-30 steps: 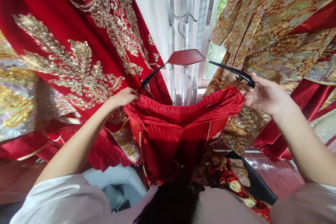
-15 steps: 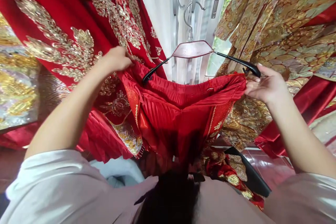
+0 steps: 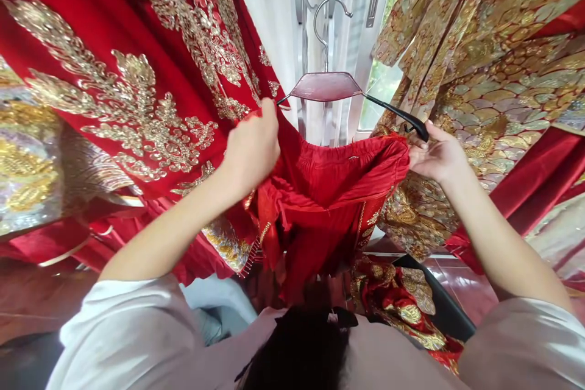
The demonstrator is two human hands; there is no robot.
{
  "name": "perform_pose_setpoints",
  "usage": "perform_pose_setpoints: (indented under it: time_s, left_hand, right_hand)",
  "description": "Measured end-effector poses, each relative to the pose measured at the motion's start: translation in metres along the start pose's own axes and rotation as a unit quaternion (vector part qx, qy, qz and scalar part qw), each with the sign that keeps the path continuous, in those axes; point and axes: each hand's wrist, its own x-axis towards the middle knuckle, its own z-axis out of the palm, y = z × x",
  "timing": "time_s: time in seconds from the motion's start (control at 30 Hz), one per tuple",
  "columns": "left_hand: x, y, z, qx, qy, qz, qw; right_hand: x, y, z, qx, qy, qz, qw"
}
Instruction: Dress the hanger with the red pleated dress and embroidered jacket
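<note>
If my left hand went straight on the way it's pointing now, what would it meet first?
Most likely the hanger: in the picture it lies just up and right of your left hand. Depth is unclear, so they might already touch.

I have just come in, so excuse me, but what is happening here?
A red garment is held up with both hands, just below a hanger. The left hand, blurred, grips one side of the waist and hides that end of the hanger. The right hand holds the other hanger tip and touches the garment's edge. A gold-patterned garment hangs to the right.
</note>
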Motion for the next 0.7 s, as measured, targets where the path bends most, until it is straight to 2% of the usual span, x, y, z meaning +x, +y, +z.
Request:
perform_pose_setpoints:
  time_s: [0.17, 0.27, 0.3, 0.37, 0.43, 0.5, 0.53, 0.6, 0.7]
  left_hand:
    - [-0.005, 0.02, 0.042, 0.041, -0.101, 0.076, 0.991]
    - [0.002, 0.031, 0.041, 0.041, -0.133, 0.095, 0.986]
    - [0.004, 0.037, 0.034, 0.032, -0.124, 0.098, 0.987]
    - [0.011, 0.051, 0.014, -0.004, -0.07, 0.108, 0.992]
    - [0.023, 0.067, -0.005, -0.045, 0.019, 0.137, 0.989]
    - [0.044, 0.082, -0.017, -0.067, 0.103, 0.179, 0.976]
    - [0.057, 0.089, -0.018, -0.073, 0.131, 0.199, 0.968]
    - [0.084, 0.1, -0.012, -0.085, 0.152, 0.225, 0.959]
    - [0.113, 0.109, 0.007, -0.099, 0.131, 0.244, 0.956]
  right_hand:
    - [0.006, 0.006, -0.004, -0.025, -0.018, -0.019, 0.999]
    - [0.003, 0.006, -0.003, -0.019, -0.026, -0.004, 0.999]
    - [0.0, 0.005, -0.002, -0.03, -0.024, -0.005, 0.999]
    - [-0.003, 0.003, 0.0, -0.073, -0.016, -0.018, 0.997]
    - [-0.005, 0.002, 0.0, -0.119, -0.01, -0.033, 0.992]
    - [-0.004, 0.003, -0.003, -0.146, -0.008, -0.039, 0.988]
    - [-0.002, 0.003, -0.005, -0.15, -0.007, -0.041, 0.988]
    - [0.0, 0.004, -0.009, -0.151, 0.002, -0.043, 0.988]
    - [0.0, 0.003, -0.018, -0.147, 0.012, -0.051, 0.988]
